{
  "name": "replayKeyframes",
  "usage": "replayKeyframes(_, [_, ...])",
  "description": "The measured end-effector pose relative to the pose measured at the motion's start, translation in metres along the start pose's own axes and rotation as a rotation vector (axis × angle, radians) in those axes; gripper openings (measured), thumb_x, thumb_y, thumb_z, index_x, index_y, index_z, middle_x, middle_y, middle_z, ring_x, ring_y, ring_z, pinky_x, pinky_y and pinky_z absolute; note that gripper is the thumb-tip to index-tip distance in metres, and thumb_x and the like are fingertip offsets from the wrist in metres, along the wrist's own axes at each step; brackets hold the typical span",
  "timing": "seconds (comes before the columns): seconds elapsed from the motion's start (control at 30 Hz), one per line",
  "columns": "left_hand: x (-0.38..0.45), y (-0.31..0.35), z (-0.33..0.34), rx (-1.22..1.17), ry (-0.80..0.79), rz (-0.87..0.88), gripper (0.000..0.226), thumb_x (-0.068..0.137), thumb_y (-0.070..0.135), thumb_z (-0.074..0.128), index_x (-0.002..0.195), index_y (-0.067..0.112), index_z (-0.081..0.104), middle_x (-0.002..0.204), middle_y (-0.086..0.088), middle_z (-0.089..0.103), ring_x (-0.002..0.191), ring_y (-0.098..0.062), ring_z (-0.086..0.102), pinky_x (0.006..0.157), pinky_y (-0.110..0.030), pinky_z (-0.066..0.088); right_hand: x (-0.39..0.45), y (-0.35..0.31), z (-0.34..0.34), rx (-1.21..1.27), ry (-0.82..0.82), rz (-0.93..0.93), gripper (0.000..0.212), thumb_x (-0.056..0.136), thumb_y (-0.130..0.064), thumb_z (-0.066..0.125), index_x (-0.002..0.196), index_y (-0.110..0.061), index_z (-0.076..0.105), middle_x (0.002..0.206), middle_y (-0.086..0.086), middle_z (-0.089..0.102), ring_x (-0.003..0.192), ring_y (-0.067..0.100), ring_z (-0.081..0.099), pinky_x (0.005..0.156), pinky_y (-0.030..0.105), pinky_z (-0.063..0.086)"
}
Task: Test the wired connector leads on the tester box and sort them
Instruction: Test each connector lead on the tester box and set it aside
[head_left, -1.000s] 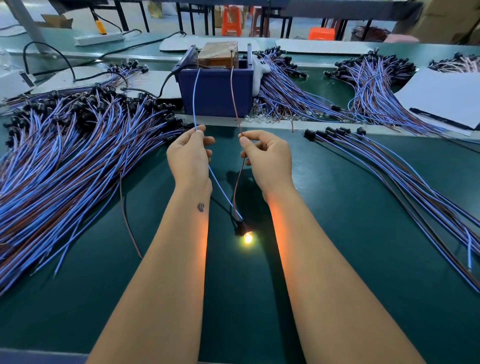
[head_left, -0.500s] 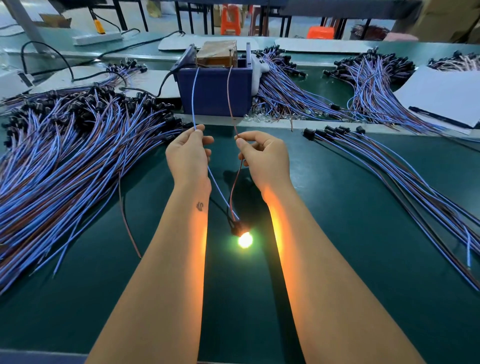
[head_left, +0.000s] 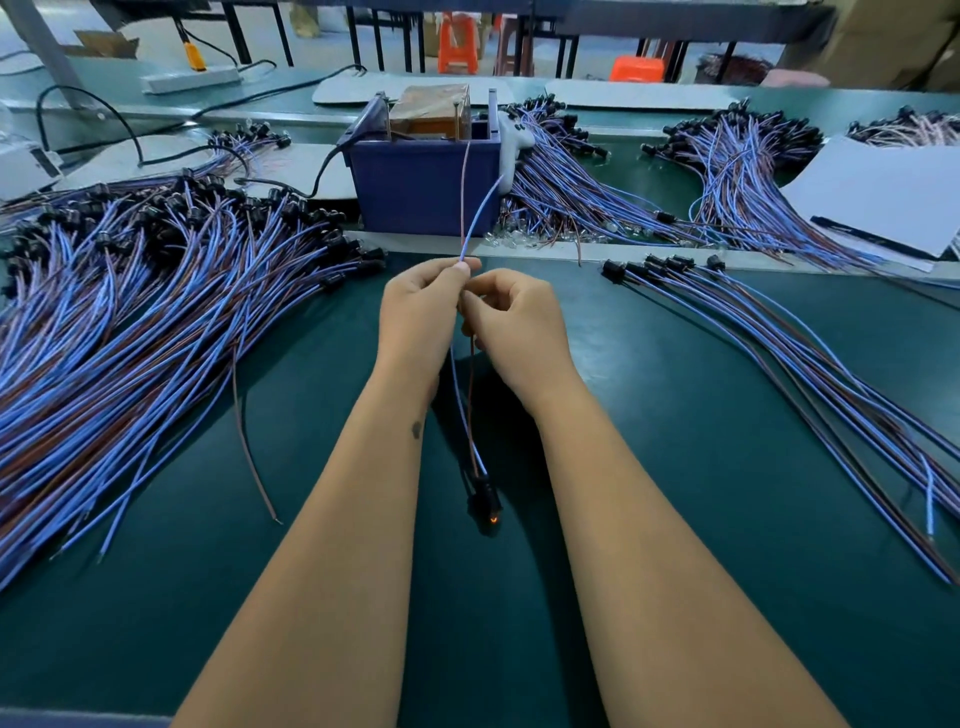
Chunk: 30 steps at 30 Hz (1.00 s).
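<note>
My left hand (head_left: 418, 317) and my right hand (head_left: 514, 325) are close together at mid-table, both pinching one lead with a blue wire (head_left: 480, 213) and a brown wire (head_left: 464, 192). The free wire ends rise in front of the blue tester box (head_left: 421, 187), the blue end leaning right. Below my hands the lead hangs to its black lamp socket (head_left: 485, 501), which shows only a faint orange glow. A big heap of blue and brown leads (head_left: 130, 322) lies at the left. A smaller, straighter row of leads (head_left: 779, 364) lies at the right.
More lead bundles (head_left: 727, 171) lie behind the table's metal strip. White sheets with a pen (head_left: 883, 202) sit at the far right. A power strip (head_left: 192, 80) and black cables (head_left: 119, 130) are at the back left. One loose brown wire (head_left: 249, 441) trails beside the left heap.
My hands have come together, bringing the two wire ends close and off the tester's contacts. The bulb, bright before, has dimmed to a faint glow.
</note>
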<state>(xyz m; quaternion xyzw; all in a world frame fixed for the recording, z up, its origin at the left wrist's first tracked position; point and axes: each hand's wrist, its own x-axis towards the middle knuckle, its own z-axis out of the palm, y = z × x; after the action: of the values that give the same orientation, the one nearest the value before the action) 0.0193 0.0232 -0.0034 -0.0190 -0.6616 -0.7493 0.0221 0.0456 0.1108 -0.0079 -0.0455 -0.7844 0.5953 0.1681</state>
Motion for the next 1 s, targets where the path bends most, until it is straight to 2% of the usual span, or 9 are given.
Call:
replayKeyframes(0.07, [0.0, 0.001, -0.002, -0.038, 0.006, -0.016, 0.017, 0.093, 0.011, 0.059, 0.089, 0.015, 0.075, 0.079, -0.002, 0.07, 0.071, -0.015, 0.062, 0.063, -0.023, 0.053, 0.0, -0.001, -0.002, -0.028, -0.059, 0.011, 0.009, 0.088, -0.014, 0.064, 0.081, -0.013, 0.07, 0.062, -0.005, 0.063, 0.061, 0.009, 0.056, 0.062, 0.029, 0.047])
replayKeyframes(0.17, [0.0, 0.003, -0.005, -0.045, 0.058, -0.039, 0.016, 0.093, 0.018, 0.061, 0.088, 0.022, 0.075, 0.057, 0.014, 0.057, 0.053, -0.007, 0.047, 0.048, -0.019, 0.04, -0.002, -0.006, -0.008, 0.018, -0.175, 0.089, 0.018, 0.088, -0.016, 0.064, 0.071, -0.018, 0.068, 0.043, -0.015, 0.045, 0.043, 0.001, 0.039, 0.046, 0.014, 0.031])
replayKeyframes(0.37, [0.0, 0.009, -0.008, -0.265, 0.086, -0.036, 0.017, 0.095, 0.013, 0.06, 0.08, 0.018, 0.067, 0.051, 0.01, 0.047, 0.045, -0.005, 0.037, 0.045, -0.019, 0.032, -0.005, -0.01, -0.021, -0.032, -0.358, 0.148, 0.014, 0.091, -0.017, 0.067, 0.079, -0.012, 0.071, 0.038, -0.014, 0.04, 0.035, 0.002, 0.033, 0.039, 0.01, 0.027])
replayKeyframes(0.47, [0.0, 0.012, -0.008, -0.387, 0.079, -0.044, 0.028, 0.1, 0.026, 0.054, 0.075, 0.017, 0.063, 0.055, 0.007, 0.052, 0.049, -0.008, 0.044, 0.048, -0.02, 0.038, -0.004, -0.011, -0.021, -0.05, -0.165, 0.058, 0.016, 0.092, -0.015, 0.064, 0.077, -0.017, 0.067, 0.046, -0.004, 0.055, 0.037, 0.004, 0.042, 0.045, 0.02, 0.038])
replayKeyframes(0.53, [0.0, 0.012, -0.009, -0.414, 0.06, -0.056, 0.035, 0.101, 0.031, 0.052, 0.07, 0.017, 0.06, 0.057, 0.005, 0.054, 0.05, -0.009, 0.046, 0.049, -0.02, 0.039, -0.004, -0.013, -0.021, -0.082, 0.028, -0.043, 0.015, 0.092, -0.017, 0.062, 0.079, -0.022, 0.065, 0.059, 0.001, 0.065, 0.052, 0.013, 0.059, 0.062, 0.038, 0.053])
replayKeyframes(0.6, [-0.001, 0.012, -0.008, -0.362, 0.022, -0.063, 0.035, 0.102, 0.031, 0.05, 0.07, 0.018, 0.058, 0.056, 0.005, 0.055, 0.05, -0.009, 0.045, 0.05, -0.021, 0.038, -0.005, -0.016, -0.021, -0.044, 0.162, -0.112, 0.012, 0.092, -0.02, 0.061, 0.081, -0.024, 0.065, 0.07, 0.002, 0.069, 0.07, 0.023, 0.066, 0.075, 0.047, 0.055])
replayKeyframes(0.7, [-0.002, 0.007, -0.004, -0.118, -0.026, -0.042, 0.035, 0.103, 0.03, 0.047, 0.074, 0.019, 0.062, 0.055, 0.007, 0.057, 0.049, -0.008, 0.044, 0.053, -0.022, 0.036, -0.007, -0.019, -0.023, 0.115, 0.267, -0.143, 0.015, 0.09, -0.029, 0.061, 0.078, -0.024, 0.066, 0.071, 0.0, 0.068, 0.074, 0.025, 0.065, 0.075, 0.044, 0.055])
replayKeyframes(0.83, [-0.008, 0.001, 0.003, 0.16, -0.148, 0.077, 0.029, 0.101, 0.023, 0.05, 0.078, 0.019, 0.067, 0.056, 0.007, 0.058, 0.052, -0.005, 0.049, 0.054, -0.015, 0.041, 0.001, -0.011, -0.03, 0.022, 0.394, -0.136, 0.011, 0.09, -0.011, 0.061, 0.084, -0.019, 0.066, 0.077, -0.001, 0.068, 0.076, 0.019, 0.065, 0.081, 0.044, 0.054])
replayKeyframes(1.0, [-0.022, -0.009, 0.019, 0.486, -0.397, 0.218, 0.012, 0.093, 0.023, 0.06, 0.082, 0.025, 0.066, 0.066, 0.004, 0.061, 0.06, -0.011, 0.05, 0.064, -0.031, 0.044, 0.009, 0.007, -0.039, -0.005, 0.406, 0.028, 0.032, 0.087, -0.001, 0.054, 0.109, -0.024, 0.054, 0.077, -0.001, 0.07, 0.078, 0.025, 0.067, 0.083, 0.043, 0.054])
